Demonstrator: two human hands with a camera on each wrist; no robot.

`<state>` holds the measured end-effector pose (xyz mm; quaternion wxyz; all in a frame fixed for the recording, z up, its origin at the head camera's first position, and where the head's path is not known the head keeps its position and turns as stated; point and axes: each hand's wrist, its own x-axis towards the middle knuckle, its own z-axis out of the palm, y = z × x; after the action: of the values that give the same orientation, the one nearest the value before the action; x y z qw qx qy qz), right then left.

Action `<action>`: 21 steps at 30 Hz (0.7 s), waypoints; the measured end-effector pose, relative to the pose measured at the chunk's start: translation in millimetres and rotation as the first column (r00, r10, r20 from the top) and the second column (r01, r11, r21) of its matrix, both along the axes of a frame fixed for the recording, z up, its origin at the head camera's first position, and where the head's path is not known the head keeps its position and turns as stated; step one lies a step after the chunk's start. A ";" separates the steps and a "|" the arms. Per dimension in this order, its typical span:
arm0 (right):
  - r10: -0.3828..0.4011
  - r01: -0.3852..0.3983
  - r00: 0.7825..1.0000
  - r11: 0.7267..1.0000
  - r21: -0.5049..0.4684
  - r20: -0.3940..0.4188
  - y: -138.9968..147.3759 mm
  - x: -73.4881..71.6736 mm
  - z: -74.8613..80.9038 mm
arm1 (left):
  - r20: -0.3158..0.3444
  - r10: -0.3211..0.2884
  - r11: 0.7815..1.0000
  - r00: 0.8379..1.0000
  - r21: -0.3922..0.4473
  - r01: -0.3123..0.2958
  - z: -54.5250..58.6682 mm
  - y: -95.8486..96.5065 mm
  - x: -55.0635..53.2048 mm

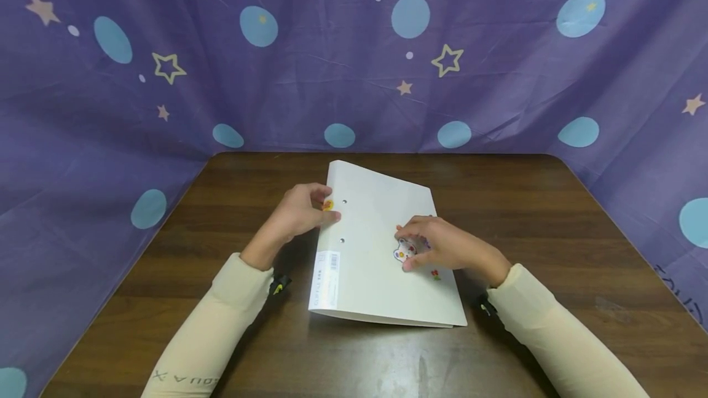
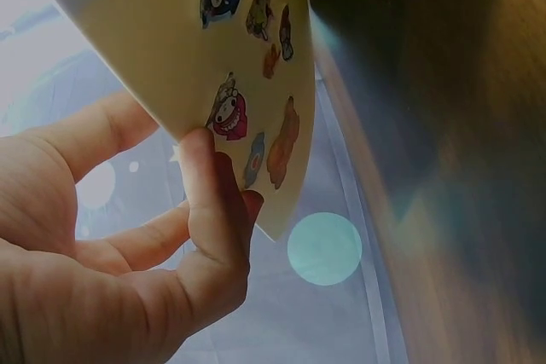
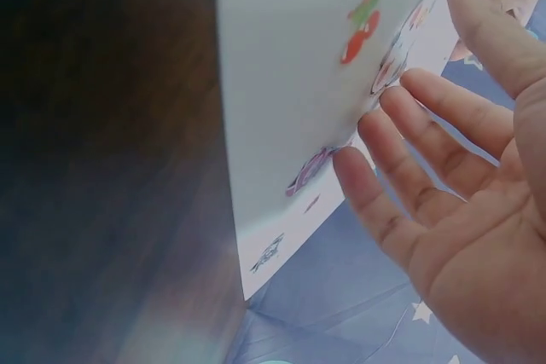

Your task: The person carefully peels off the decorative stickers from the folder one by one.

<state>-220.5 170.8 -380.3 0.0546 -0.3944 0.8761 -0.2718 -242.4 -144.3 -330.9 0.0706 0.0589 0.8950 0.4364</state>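
A white clip file folder (image 1: pixel 376 214) lies at a slant on the table. Its label and barcode (image 1: pixel 326 281) are at the lower left by the spine. My left hand (image 1: pixel 303 207) grips the spine edge, thumb on the cover and fingers at the side. In the left wrist view, that spine side bears several cartoon stickers (image 2: pixel 230 117). Over the cover's right half, my right hand (image 1: pixel 442 241) has its fingers spread, fingertips close at the surface. A white animal-face sticker (image 1: pixel 405 250) shows between its thumb and fingers. Cherry stickers (image 3: pixel 362 36) sit nearby.
The brown wooden table (image 1: pixel 525 214) surrounds the folder. A purple curtain (image 1: pixel 332 48) with stars and blue dots hangs behind it. Dark wrist devices (image 1: pixel 279 284) sit at both cuffs. A clear scrap (image 1: pixel 611 310) lies on the table at the right.
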 end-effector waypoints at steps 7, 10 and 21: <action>-0.015 0.015 1.000 0.999 0.048 0.003 -1.2 1.6 0.5 | -0.016 -0.003 1.000 1.000 -0.008 0.003 0.3 0.9 0.7; -0.022 0.022 1.000 0.998 0.056 -0.011 -2.2 1.6 -0.1 | -0.024 -0.001 1.000 1.000 -0.015 0.000 1.0 1.4 1.8; -0.034 0.036 0.999 0.997 0.068 -0.018 -4.9 3.7 -1.3 | -0.052 -0.004 0.999 0.999 -0.046 0.002 4.2 2.8 4.7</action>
<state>-216.8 165.9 -381.6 0.0558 -0.3792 0.8921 -0.2392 -237.7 -141.5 -326.8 0.0493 0.0701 0.9063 0.4139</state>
